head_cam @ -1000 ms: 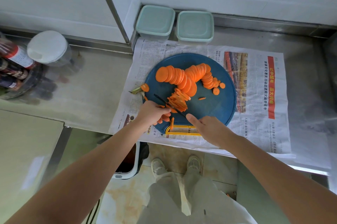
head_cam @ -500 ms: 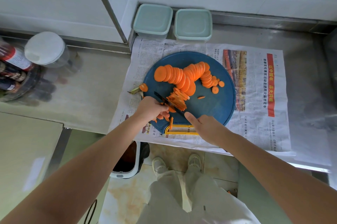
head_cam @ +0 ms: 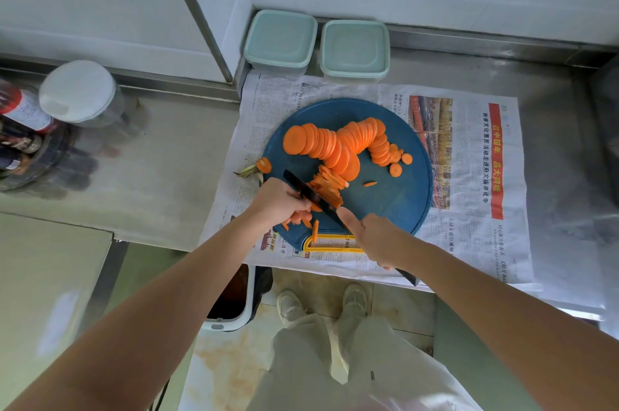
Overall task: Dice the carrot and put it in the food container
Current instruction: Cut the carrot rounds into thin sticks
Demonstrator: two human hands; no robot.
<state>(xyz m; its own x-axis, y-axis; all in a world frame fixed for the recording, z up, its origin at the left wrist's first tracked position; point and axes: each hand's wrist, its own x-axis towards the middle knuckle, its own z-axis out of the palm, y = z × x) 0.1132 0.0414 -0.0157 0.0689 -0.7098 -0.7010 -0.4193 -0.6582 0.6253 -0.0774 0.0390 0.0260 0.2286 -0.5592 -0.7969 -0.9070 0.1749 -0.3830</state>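
Note:
A round blue cutting board [head_cam: 395, 206] with a yellow handle lies on newspaper. Rows of orange carrot slices [head_cam: 338, 142] fan across its far half, and a stack of carrot strips [head_cam: 326, 184] lies nearer me. My right hand [head_cam: 375, 236] grips the handle of a black knife [head_cam: 308, 191], index finger along the blade's spine; the blade crosses the strips. My left hand [head_cam: 278, 201] has its fingers curled on cut carrot pieces beside the blade. Two lidded pale green food containers [head_cam: 279, 38] [head_cam: 355, 47] stand at the back wall.
The carrot top [head_cam: 259, 166] lies off the board's left edge. Newspaper [head_cam: 475, 176] covers the steel counter. A clear jar with a white lid [head_cam: 78, 92] and sauce bottles [head_cam: 20, 116] stand at far left. A bin [head_cam: 234, 300] sits on the floor below the counter edge.
The knife blade has shifted a little further along the stack of carrot strips, and both hands have moved slightly with it. More small cut pieces lie under my left hand.

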